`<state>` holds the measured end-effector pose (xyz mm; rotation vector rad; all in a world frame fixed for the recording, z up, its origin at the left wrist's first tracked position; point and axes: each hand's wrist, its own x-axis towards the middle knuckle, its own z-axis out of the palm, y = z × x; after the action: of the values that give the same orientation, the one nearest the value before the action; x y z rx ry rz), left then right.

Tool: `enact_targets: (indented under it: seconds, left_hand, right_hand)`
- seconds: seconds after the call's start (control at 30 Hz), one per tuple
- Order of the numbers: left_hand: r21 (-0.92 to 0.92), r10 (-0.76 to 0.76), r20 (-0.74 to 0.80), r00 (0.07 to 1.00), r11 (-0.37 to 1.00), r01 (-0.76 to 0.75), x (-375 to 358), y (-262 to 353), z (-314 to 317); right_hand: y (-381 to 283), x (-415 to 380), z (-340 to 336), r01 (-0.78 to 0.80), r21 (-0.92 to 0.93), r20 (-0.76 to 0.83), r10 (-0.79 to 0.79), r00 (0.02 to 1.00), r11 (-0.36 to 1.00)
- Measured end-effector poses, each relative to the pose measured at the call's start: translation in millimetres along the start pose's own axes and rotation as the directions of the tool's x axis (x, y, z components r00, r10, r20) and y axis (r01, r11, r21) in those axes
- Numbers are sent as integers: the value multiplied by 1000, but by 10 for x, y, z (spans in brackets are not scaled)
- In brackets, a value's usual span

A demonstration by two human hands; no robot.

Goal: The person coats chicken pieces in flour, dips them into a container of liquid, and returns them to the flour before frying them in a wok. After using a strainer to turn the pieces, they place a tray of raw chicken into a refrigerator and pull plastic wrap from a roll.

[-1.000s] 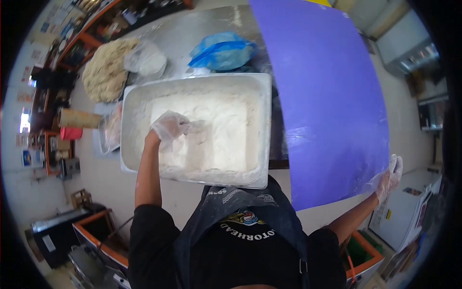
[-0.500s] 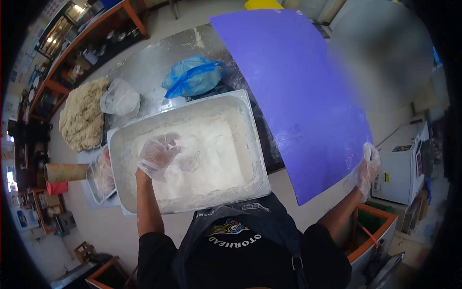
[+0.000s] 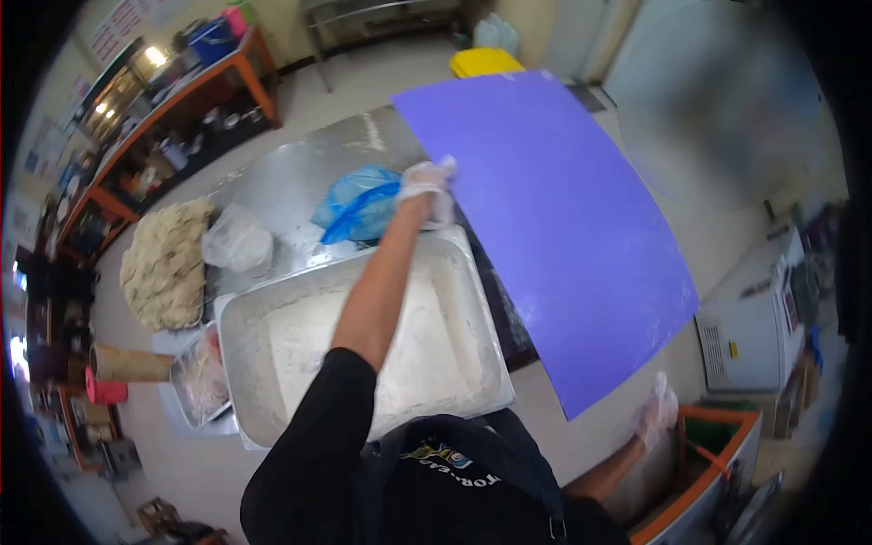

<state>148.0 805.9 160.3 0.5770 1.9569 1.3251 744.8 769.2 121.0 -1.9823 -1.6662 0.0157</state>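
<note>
In the head view, a big metal tray (image 3: 491, 336) stands in front of the person, a broad bed of pale flour (image 3: 436, 345) inside it. The left arm passes over that tray, and its gloved left hand (image 3: 425, 186) is just past the far right corner, between a blue plastic bag (image 3: 359, 207) and the near-left edge of a purple sheet (image 3: 554, 209). Its fingertips are at that edge; with the blur I can't tell how far open the fingers are, or whether they have hold of the sheet. The sheet lies right of the tray, stretching well past its far rim.

The gloved right hand (image 3: 656, 413) is well to the right of the tray, apart from the sheet and near an orange-edged frame (image 3: 752, 427). Its fingers point up, but blur keeps me from telling how open they are.

Beyond the tray is the shiny worktop (image 3: 291, 173). A clear plastic bag (image 3: 238, 239) sits by the far left corner, a lump of dough (image 3: 165, 263) further left, and a small tray (image 3: 202, 381) just beside the left rim.
</note>
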Motion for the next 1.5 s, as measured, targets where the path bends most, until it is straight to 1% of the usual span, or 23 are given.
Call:
enact_targets:
  seconds: [0.07,0.1,0.13,0.2,0.27,0.3,0.4,0.53,0.67,0.7,0.77,0.83,0.87,0.9,0.97,1.0,1.07,1.13,1.2,1.3,1.37,1.4,1.5]
  left_hand:
    - [-265,72,-60,996,961,-85,117,-171,170]
    - [-209,126,-66,990,968,-138,97,-191,166]
    - [-461,161,-29,987,873,-156,110,-277,242]
    - [-489,163,9,987,862,-138,-222,-106,125]
    - [-563,143,9,990,818,-113,-677,140,-52]
    - [-624,108,0,994,777,-85,-840,177,-154]
    - [-838,174,-29,984,532,-119,-1137,165,-524]
    - [-887,233,-191,954,374,-269,-1644,168,-1249]
    - [-801,137,-510,849,283,-527,-2189,51,-2054]
    - [-777,96,-557,825,293,-558,-2280,-30,-2253]
    - [-696,119,-685,718,183,-694,-2479,-215,-2588]
    - [-628,-38,-772,634,201,-752,-2668,-340,-2923]
    - [-602,-38,-791,611,223,-767,-2677,-518,-3148]
    - [-586,-107,-808,580,251,-770,-2698,-649,-3373]
    - [-535,-188,-845,501,348,-770,-2729,-937,-3835]
    - [-495,-199,-868,455,417,-762,-2728,-1132,-4068]
    - [-456,-242,-890,387,510,-729,-2816,-1454,-4319]
    - [-466,-314,-885,345,568,-678,-2930,-1690,-4461]
    - [-439,-234,-894,382,634,-637,-3039,-1882,-4423]
    - [-494,-228,-832,506,721,-486,-3265,-1794,-4097]
    - [-474,-208,-816,539,774,-420,-3226,-1994,-4016]
    - [-456,-195,-814,547,799,-392,-3214,-2093,-3997]
    - [-237,-270,-839,473,963,131,-3456,-1542,-3644]
  right_hand:
    - [366,-38,120,-56,-110,-63,50,997,992]
    - [30,-47,-89,-184,-96,97,193,976,978]
    - [-307,-85,-360,-303,-122,256,325,910,945]
    - [-182,-52,-310,-386,28,141,378,915,922]
    - [-674,-65,-593,-409,112,140,393,909,905]
    - [-847,-30,-668,-375,173,102,362,927,911]
    - [-1376,49,-768,-249,397,94,231,968,883]
    - [-2107,-4,-725,-180,678,198,58,978,712]
    - [-2779,-182,-585,-326,830,408,-93,908,452]
    - [-2951,-267,-546,-391,835,469,-131,873,386]
    - [-3280,-486,-490,-540,796,596,-201,777,275]
    - [-3618,-781,-413,-703,678,734,-251,631,215]
    - [-3784,-940,-393,-761,614,784,-279,555,212]
    - [-3846,-980,-161,-828,536,787,-452,420,163]
    - [-4070,-1232,77,-844,499,739,-605,296,196]
    - [-4272,-1509,14,-793,553,734,-600,318,257]
    - [-4527,-1968,-15,-916,361,747,-643,171,175]
    - [-4571,-2186,643,-715,580,730,-639,243,391]
    - [-4714,-2601,552,-849,410,765,-632,121,334]
    - [-4750,-2915,1245,-826,432,751,-652,106,363]
    - [-4845,-3068,1356,-793,472,750,-648,130,386]
    - [-4866,-3045,1358,-826,429,738,-669,87,365]
    - [-4931,-2931,1275,-894,305,712,-702,-15,328]
